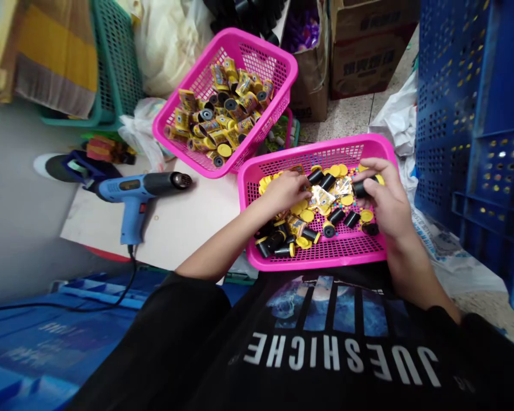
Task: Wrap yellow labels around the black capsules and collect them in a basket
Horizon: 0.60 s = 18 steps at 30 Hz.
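A pink basket [317,264] in front of me holds black cylinders, yellow caps, small colored beads and shiny printed wrappers [322,198]. My right hand [389,200], at the basket's right end, grips a black cylinder with a yellow cap [364,187] between thumb and fingers. Inside the basket's left half, my left hand [286,191] reaches down with bent fingers beside the wrappers; whether its fingertips hold anything is hidden. Several loose cylinders [336,216] lie below the hands.
Behind stands another pink basket [165,145] with yellow-wrapped cylinders. A blue heat gun [132,191] lies on the white table [184,217] at left, its cord trailing. Cardboard boxes [364,57] stand behind; a blue crate [458,125] and white plastic bags [398,123] are at right.
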Tool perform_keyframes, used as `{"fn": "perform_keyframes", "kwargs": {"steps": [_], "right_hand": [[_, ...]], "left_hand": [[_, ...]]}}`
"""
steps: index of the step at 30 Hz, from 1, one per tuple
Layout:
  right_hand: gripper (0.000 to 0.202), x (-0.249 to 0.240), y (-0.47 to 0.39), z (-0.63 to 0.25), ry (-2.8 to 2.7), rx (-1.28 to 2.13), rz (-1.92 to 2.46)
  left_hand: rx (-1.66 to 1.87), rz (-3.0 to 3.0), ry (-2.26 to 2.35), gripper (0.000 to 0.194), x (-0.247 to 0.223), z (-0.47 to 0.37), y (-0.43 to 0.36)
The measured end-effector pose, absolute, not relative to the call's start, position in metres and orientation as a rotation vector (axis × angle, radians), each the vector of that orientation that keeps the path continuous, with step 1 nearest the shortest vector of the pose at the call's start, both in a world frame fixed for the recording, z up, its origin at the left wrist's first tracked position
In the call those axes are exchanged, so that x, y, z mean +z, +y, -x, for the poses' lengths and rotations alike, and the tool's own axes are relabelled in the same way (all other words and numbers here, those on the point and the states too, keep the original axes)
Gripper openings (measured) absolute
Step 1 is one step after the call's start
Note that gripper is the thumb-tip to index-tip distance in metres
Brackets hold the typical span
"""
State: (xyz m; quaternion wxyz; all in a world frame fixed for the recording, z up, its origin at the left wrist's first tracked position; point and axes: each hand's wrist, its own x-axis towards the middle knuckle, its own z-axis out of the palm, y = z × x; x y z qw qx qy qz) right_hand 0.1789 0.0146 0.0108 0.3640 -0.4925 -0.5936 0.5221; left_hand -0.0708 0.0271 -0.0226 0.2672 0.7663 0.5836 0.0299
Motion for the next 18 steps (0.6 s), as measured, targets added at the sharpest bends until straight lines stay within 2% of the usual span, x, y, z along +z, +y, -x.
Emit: {"fn": "perform_keyframes", "kwargs": {"steps": [2,5,10,14,18], "right_hand": [[0.039,0.005,0.014,-0.183,-1.472,1.405,1.260],[0.040,-0.004,0.012,-0.183,-1.493,1.420,1.226],[0.049,-0.009,0.009,-0.179,-1.589,1.313,1.066],[0.042,-0.010,0.004,-0.179,-1.628,1.221,1.122],[0.029,-0.009,0.000,-0.180,-1.682,1.111,1.143]], "left_hand": [[-0.035,-2.123,1.591,0.028,-0.042,0.075,0.032],[0.041,-2.060,1.580,0.021,-0.053,0.078,0.037],[0.256,-2.006,1.517,0.021,-0.027,0.085,0.030],[0.475,-1.712,1.602,0.043,-0.002,0.089,0.007],[0.627,-1.459,1.567,0.022,0.014,0.089,-0.014]]}}
